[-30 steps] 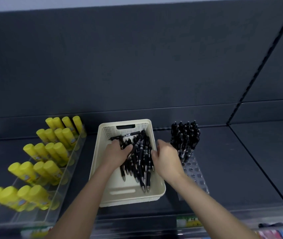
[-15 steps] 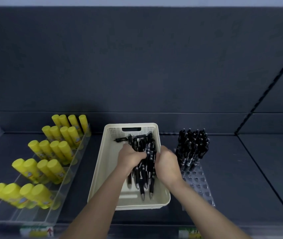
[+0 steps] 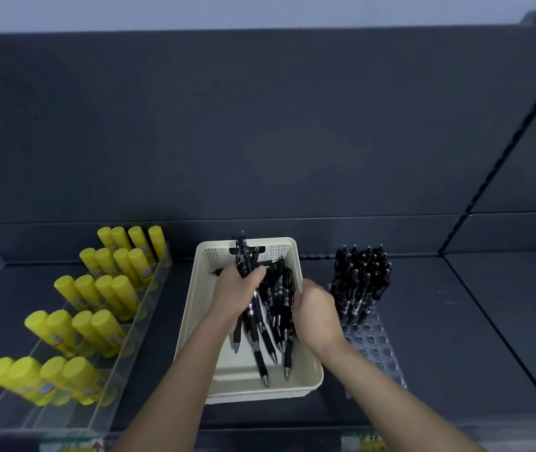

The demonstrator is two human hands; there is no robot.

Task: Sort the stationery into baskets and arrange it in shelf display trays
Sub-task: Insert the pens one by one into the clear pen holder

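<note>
The basket (image 3: 243, 394) sits in the middle of the shelf (image 3: 455, 321), just left of the holed tray (image 3: 374, 347), probably so each handful has only a short way to travel. The loose pens (image 3: 278, 296) lie in its far right part, tips mostly toward the near edge. The left hand (image 3: 237, 295) is clenched round a bunch of them, lifted with clicker ends up and tips down, which suits dropping them upright into the tray's holes. The right hand (image 3: 317, 309) reaches into the pile from the right; its fingers are hidden behind its back, so I cannot tell if it grips anything. Standing pens (image 3: 361, 278) fill the tray's far rows, leaving the near holes free. To the left, glue sticks (image 3: 106, 295) lean in a clear stepped tray (image 3: 129, 363).
</note>
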